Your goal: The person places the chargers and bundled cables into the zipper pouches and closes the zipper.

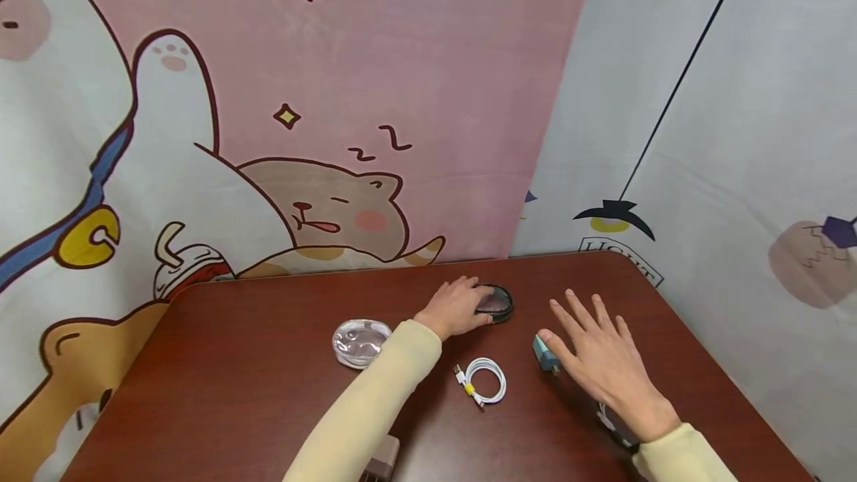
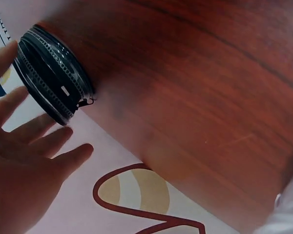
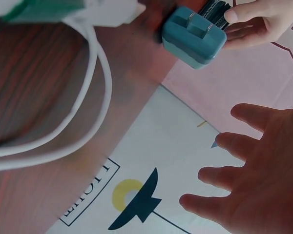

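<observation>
Case (image 1: 498,305) — black, zippered — lies at the fingers (image 2: 12,103) of the left hand (image 1: 455,307).

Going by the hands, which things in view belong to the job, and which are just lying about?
Part of the job, it seems:
black case, at the left hand
perhaps the blue plug, near the right hand

Lying about:
clear case
white cable
partly hidden block
item partly hidden behind the right hand

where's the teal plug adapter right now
In the head view, the teal plug adapter is right of the yellow-tied white cable, beside the right hand.
</observation>
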The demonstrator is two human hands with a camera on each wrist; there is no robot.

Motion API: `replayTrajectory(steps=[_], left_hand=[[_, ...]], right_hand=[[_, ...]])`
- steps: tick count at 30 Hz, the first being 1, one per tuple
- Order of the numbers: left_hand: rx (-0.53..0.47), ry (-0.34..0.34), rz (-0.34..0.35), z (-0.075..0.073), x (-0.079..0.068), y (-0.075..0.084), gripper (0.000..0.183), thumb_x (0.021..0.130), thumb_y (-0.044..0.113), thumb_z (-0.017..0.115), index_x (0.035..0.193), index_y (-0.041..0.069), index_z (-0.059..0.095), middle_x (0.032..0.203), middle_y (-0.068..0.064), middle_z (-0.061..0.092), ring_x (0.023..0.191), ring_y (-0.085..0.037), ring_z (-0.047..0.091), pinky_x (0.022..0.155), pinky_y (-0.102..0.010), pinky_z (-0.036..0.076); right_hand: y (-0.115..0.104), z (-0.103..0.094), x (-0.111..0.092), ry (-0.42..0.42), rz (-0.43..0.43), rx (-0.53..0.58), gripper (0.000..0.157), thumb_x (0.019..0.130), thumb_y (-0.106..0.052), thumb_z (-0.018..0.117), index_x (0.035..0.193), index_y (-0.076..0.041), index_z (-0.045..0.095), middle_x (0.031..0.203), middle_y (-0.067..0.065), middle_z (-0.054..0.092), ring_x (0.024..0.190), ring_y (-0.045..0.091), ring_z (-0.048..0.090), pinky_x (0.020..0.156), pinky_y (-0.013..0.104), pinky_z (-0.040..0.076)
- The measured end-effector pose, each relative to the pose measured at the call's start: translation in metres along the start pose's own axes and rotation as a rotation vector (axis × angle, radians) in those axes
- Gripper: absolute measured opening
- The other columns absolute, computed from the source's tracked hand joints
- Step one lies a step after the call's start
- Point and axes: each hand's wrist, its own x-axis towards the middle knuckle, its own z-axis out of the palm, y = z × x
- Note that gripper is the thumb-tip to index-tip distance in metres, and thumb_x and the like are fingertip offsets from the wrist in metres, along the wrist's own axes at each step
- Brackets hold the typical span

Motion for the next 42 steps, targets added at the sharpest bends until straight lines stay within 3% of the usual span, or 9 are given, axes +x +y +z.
replayTrajectory(steps=[3, 6, 11, 24, 36, 42], left_hand=[[0.036, 0.028, 0.036, 0.000, -0.002, -0.002, 0.045, 0.099, 0.039, 0.070, 0.142, 0.025, 0.065, 0.150, -0.010, 0.055, 0.140, -0.025, 0.050, 0.113, -0.040, 0.044], [-0.016, 0.059, 0.036, -0.002, -0.007, -0.004, 0.045, 0.098, 0.038, 0.072, 0.140, 0.023, 0.067, 0.143, -0.008, 0.061, 0.133, -0.023, 0.056, 0.108, -0.035, 0.047], [-0.185, 0.092, -0.040, -0.006, -0.021, -0.007, 0.051, 0.095, 0.038, 0.075, 0.140, 0.017, 0.066, 0.133, -0.006, 0.066, 0.122, -0.022, 0.061, 0.100, -0.037, 0.051], [-0.436, 0.139, -0.183, -0.030, -0.070, -0.027, 0.063, 0.093, 0.046, 0.073, 0.140, 0.006, 0.065, 0.129, -0.011, 0.071, 0.112, -0.026, 0.066, 0.091, -0.041, 0.054], [-0.675, 0.204, -0.222, -0.037, -0.116, -0.036, 0.061, 0.093, 0.050, 0.069, 0.133, 0.004, 0.069, 0.123, -0.011, 0.073, 0.107, -0.023, 0.067, 0.087, -0.043, 0.055], [-0.685, 0.212, -0.236, -0.034, -0.134, -0.038, 0.058, 0.094, 0.051, 0.068, 0.127, 0.004, 0.073, 0.114, -0.004, 0.076, 0.103, -0.016, 0.069, 0.087, -0.041, 0.056]], right_hand=[[-0.001, 0.000, 0.001, 0.001, 0.000, 0.003, 0.075, 0.104, -0.065, 0.043, 0.157, -0.011, 0.046, 0.166, 0.020, 0.030, 0.151, 0.054, 0.017, 0.111, 0.078, 0.017], [-0.001, 0.000, 0.001, 0.011, -0.002, 0.000, 0.075, 0.104, -0.065, 0.043, 0.156, -0.011, 0.047, 0.166, 0.020, 0.031, 0.151, 0.054, 0.018, 0.111, 0.078, 0.017], [-0.002, 0.001, -0.001, 0.020, -0.017, -0.021, 0.073, 0.104, -0.064, 0.044, 0.155, -0.012, 0.049, 0.165, 0.019, 0.033, 0.149, 0.055, 0.021, 0.110, 0.078, 0.020], [-0.016, 0.006, 0.000, 0.009, -0.068, -0.021, 0.070, 0.104, -0.063, 0.045, 0.155, -0.016, 0.050, 0.164, 0.018, 0.035, 0.149, 0.054, 0.023, 0.109, 0.077, 0.022], [-0.042, 0.013, -0.004, -0.005, -0.139, -0.019, 0.068, 0.103, -0.063, 0.048, 0.152, -0.016, 0.055, 0.163, 0.014, 0.039, 0.149, 0.050, 0.028, 0.110, 0.076, 0.026], [-0.059, 0.017, -0.005, -0.005, -0.205, -0.006, 0.063, 0.103, -0.060, 0.051, 0.151, -0.018, 0.056, 0.162, 0.009, 0.042, 0.150, 0.045, 0.031, 0.110, 0.073, 0.030]])
